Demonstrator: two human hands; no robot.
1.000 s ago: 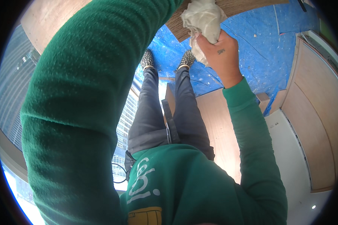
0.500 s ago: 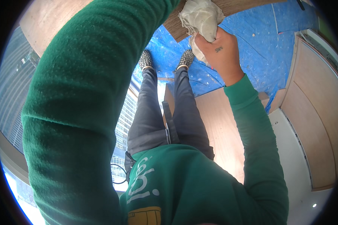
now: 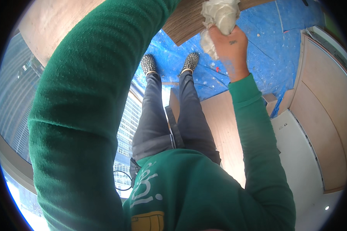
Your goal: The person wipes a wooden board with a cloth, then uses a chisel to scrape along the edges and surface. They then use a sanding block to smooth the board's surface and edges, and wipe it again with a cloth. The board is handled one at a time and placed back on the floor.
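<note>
My right hand (image 3: pixel 232 48) grips a crumpled off-white cloth (image 3: pixel 223 13) near the top of the view, with part of it hanging below my thumb. The cloth lies against a brown wood-grain board (image 3: pixel 187 21), whose lower corner shows beside it. My left arm (image 3: pixel 79 106), in a green sleeve, reaches up past the top edge; the hand itself is out of view.
A blue plastic sheet (image 3: pixel 270 50) covers the floor under my feet (image 3: pixel 189 61). A pale plywood panel (image 3: pixel 223 123) is behind my legs. Curved wooden panels (image 3: pixel 320 115) stand at the right, a large window (image 3: pixel 19 100) at the left, a pale board (image 3: pixel 50 19) upper left.
My right hand and the cloth have shifted slightly up and to the right along the board, showing more of the board to the cloth's left.
</note>
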